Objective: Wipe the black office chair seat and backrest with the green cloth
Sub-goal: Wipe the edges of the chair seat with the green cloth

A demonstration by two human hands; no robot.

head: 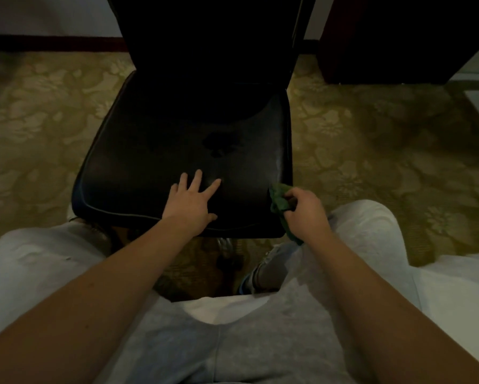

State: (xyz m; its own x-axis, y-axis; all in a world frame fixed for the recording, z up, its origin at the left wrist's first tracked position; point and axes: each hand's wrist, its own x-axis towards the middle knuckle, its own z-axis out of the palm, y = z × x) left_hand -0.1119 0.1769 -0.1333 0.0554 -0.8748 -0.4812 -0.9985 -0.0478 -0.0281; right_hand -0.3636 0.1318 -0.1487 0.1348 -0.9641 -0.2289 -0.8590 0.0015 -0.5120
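The black office chair stands right in front of me, its glossy seat [155, 151] filling the middle of the view and its dark backrest [205, 37] rising at the top. My left hand [191, 198] lies flat on the seat's front edge with fingers spread, holding nothing. My right hand [304, 212] is at the seat's front right corner, closed on the bunched green cloth [279, 202]. The cloth touches the corner's edge and a tail of it hangs down below my hand.
Patterned yellow-green carpet [371, 151] surrounds the chair. A dark wooden cabinet [385, 37] stands at the back right, with a dark baseboard [52, 41] along the back left wall. My knees in light grey trousers flank the seat's front; the chair base [227, 253] shows between them.
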